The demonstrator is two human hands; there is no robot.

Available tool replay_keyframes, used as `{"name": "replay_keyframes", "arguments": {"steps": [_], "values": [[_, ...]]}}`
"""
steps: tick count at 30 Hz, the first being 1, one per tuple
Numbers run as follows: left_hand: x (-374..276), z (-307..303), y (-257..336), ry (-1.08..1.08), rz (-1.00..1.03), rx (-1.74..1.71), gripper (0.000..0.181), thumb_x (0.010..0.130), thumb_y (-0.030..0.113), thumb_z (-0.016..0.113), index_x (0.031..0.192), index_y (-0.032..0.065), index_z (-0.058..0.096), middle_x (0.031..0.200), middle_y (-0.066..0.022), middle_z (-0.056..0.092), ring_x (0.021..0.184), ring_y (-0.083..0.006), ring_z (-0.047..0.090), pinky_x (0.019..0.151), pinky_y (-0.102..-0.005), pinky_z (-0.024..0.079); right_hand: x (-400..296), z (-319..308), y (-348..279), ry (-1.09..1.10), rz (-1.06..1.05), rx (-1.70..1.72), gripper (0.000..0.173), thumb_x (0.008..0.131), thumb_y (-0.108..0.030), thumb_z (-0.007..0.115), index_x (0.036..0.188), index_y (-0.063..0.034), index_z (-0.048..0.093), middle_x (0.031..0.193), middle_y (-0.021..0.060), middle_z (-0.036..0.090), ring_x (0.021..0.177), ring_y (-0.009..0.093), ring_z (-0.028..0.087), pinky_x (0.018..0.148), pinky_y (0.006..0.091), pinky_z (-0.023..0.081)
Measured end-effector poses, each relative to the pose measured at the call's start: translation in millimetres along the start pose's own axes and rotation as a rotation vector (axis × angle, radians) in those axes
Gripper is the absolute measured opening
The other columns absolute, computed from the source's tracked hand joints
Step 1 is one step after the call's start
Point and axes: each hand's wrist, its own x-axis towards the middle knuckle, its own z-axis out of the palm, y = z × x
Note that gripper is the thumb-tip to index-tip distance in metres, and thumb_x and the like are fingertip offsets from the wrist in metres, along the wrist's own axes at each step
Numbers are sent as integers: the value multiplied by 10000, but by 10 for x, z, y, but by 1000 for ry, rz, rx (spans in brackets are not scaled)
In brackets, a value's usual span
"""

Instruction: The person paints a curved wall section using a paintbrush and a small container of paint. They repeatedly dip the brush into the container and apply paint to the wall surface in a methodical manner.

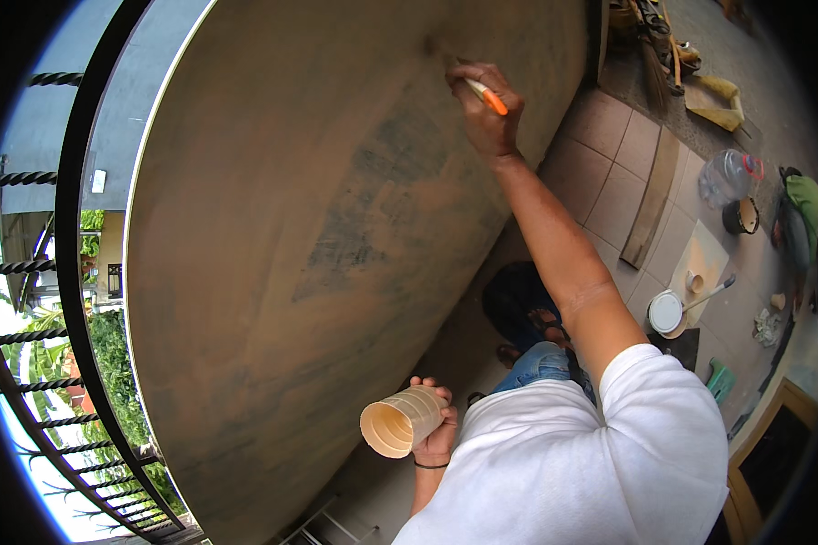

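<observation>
My right hand [489, 109] is raised against a large painted panel [245, 238], its fingers closed around a paintbrush [487, 97] with a white and orange handle. The bristles are largely hidden behind the hand, near a dark smudge on the surface. Brownish, streaky colour covers the panel, with darker grey patches around its middle. Lower down, my left hand [440, 426] grips a cream-coloured ribbed plastic cup [403, 421], tilted with its mouth towards the panel. The cup's contents cannot be made out.
On the tiled floor at the right are a wooden plank [651, 197], a clear plastic bottle [726, 178], a dark pot [741, 216], a white-lidded tub [665, 312] and a brush [710, 293]. Black metal railing [68, 225] stands at the left. A ladder [327, 524] shows at the bottom.
</observation>
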Motion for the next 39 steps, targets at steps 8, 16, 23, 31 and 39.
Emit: {"name": "replay_keyframes", "arguments": {"steps": [8, 16, 23, 31, 39], "values": [[160, 135, -20, -47, -5, 37, 519, 978, 366, 704, 1434, 138, 611, 1384, -94, 587, 1284, -329, 575, 897, -486, 594, -1402, -124, -916, -720, 15, 355, 217, 786, 31, 822, 928, -127, 776, 1007, 60, 772, 935, 238, 717, 798, 340, 592], [-3, 6, -71, -22, 11, -3, 517, 974, 368, 712, 1423, 131, 615, 1378, -93, 591, 1277, -328, 578, 900, -483, 590, 35, -205, 230, -13, 97, -18, 115, 884, 62, 714, 953, -12, 769, 1075, 81, 753, 929, 175, 753, 760, 307, 621], [65, 4, -97, -3, 3, -1, 511, 971, 362, 718, 1415, 129, 619, 1374, -96, 603, 1271, -326, 578, 891, -484, 596, -1155, 245, -1030, -470, -155, 186, 254, 753, 55, 824, 944, -106, 775, 1065, 74, 750, 861, 227, 683, 742, 334, 572], [116, 22, -148, -82, 52, -16, 516, 967, 355, 728, 1417, 128, 615, 1379, -98, 599, 1270, -337, 589, 899, -485, 599, 130, 245, -651, -370, -74, 307, 117, 869, 40, 782, 960, -32, 784, 1006, 97, 793, 929, 206, 763, 817, 322, 634], [81, -112, -118, -73, 53, -57, 532, 961, 350, 742, 1427, 129, 613, 1381, -99, 606, 1276, -340, 587, 907, -484, 594, -393, 552, -1075, -265, -374, 43, 299, 720, 34, 795, 962, -141, 781, 1096, 57, 759, 875, 236, 694, 742, 358, 587]]}}
